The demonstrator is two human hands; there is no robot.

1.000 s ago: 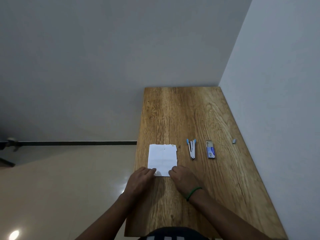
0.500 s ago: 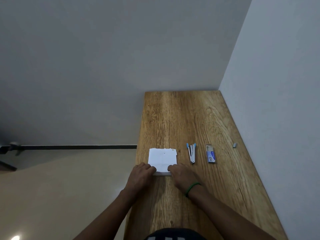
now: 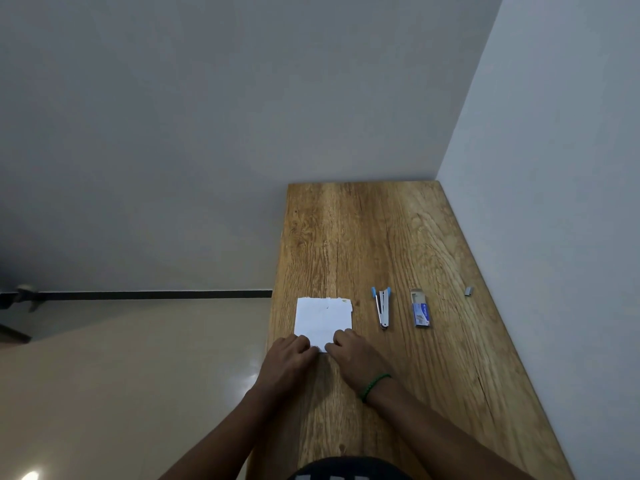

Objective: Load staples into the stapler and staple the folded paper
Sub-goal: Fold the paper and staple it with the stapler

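Note:
A white folded paper [image 3: 322, 318] lies flat near the left edge of the wooden table [image 3: 381, 237]. My left hand [image 3: 289, 358] and my right hand [image 3: 353, 355] rest side by side on its near edge, fingers curled and pressing it down. To the right of the paper lies a small silver stapler with blue tips [image 3: 382, 308], untouched. Further right is a blue and tan staple box [image 3: 420, 313], its drawer slid partly out. A small grey strip of staples [image 3: 468, 291] sits near the right wall.
The table runs along a white wall on its right and ends at a grey wall at the back. Its left edge drops to a beige tiled floor [image 3: 121, 375]. A green bead bracelet [image 3: 374, 386] circles my right wrist.
Both hands slid toward each other along the paper's near edge. The paper looks shorter than a second ago, its near part folded under my fingers. The stapler and box have not moved.

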